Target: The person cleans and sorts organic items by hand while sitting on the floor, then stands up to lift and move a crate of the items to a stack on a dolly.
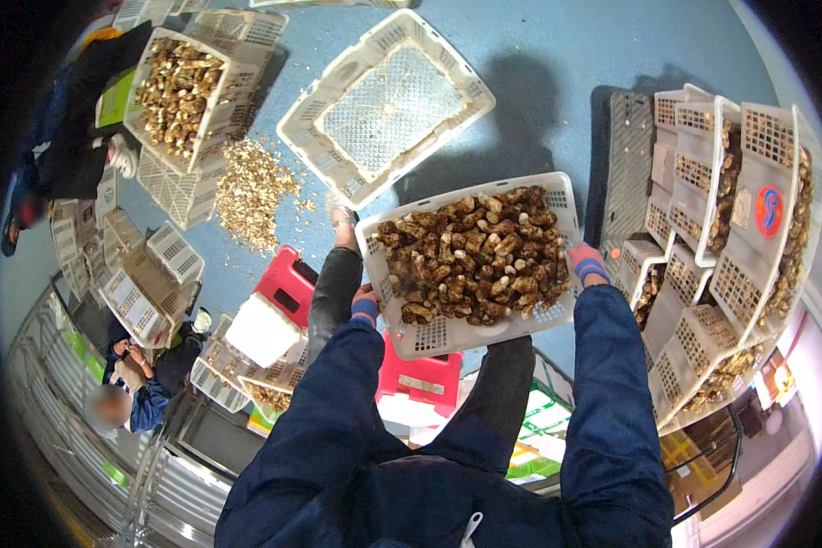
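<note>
A white perforated plastic crate [421,346] is held in front of my body, slightly tilted. It is filled with brown, pale-stemmed produce that looks like mushrooms [479,257]. My left hand [366,298] grips its left end, and my right hand [587,264] grips the right end; the crate hides some of the fingers. Beyond it on the blue floor lies another white crate [387,109], its lattice bottom bare apart from bits of debris. My left foot [342,216] is between the two crates.
Filled crates [753,219] are stacked at right beside a grey slab [627,171]. Left are more crates [178,103], a trimmings heap [253,192] and a red plastic stool [284,284]. Another red stool [421,377] is under me. Two other people [140,383] are at left.
</note>
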A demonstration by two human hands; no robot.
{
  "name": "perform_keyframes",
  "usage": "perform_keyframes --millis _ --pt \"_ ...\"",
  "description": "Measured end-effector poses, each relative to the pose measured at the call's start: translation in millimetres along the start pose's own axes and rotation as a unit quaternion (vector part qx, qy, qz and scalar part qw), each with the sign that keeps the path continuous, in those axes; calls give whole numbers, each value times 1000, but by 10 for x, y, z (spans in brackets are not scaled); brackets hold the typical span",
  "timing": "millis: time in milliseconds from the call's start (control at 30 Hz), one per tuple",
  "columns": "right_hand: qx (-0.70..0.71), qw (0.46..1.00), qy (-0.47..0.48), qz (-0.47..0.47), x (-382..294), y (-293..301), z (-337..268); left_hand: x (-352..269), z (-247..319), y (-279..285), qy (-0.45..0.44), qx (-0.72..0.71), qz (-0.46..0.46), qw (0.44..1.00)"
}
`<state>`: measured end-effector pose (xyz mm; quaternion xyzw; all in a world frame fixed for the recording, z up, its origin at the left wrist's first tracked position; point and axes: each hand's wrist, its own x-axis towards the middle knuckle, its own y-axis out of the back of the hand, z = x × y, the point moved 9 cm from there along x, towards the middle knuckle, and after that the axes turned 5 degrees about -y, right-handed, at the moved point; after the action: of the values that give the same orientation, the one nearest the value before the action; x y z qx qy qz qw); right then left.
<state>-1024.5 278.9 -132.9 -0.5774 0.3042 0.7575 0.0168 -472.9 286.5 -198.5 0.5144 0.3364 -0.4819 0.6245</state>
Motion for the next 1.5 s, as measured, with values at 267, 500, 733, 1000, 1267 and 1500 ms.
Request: perform_keyframes --millis 267,500,733,1000,1267,1500 --pt "78 995 -59 23 -55 103 8 -88 -212 288 8 -34 6 999" --pt "75 995 -48 53 -225 483 -51 -383 -283 409 37 -40 -6 998" --pt "73 993 -85 31 -674 645 -50 -561 -184 428 61 -98 -24 993" --pt "32 997 -7 69 -427 85 345 -857 370 182 36 -85 -39 995" --pt "-203 960 157 109 -229 -412 166 -112 771 448 -118 147 2 982" --pt "31 991 -91 95 -473 -115 1102 -1620 2214 97 -157 -71 -100 980"
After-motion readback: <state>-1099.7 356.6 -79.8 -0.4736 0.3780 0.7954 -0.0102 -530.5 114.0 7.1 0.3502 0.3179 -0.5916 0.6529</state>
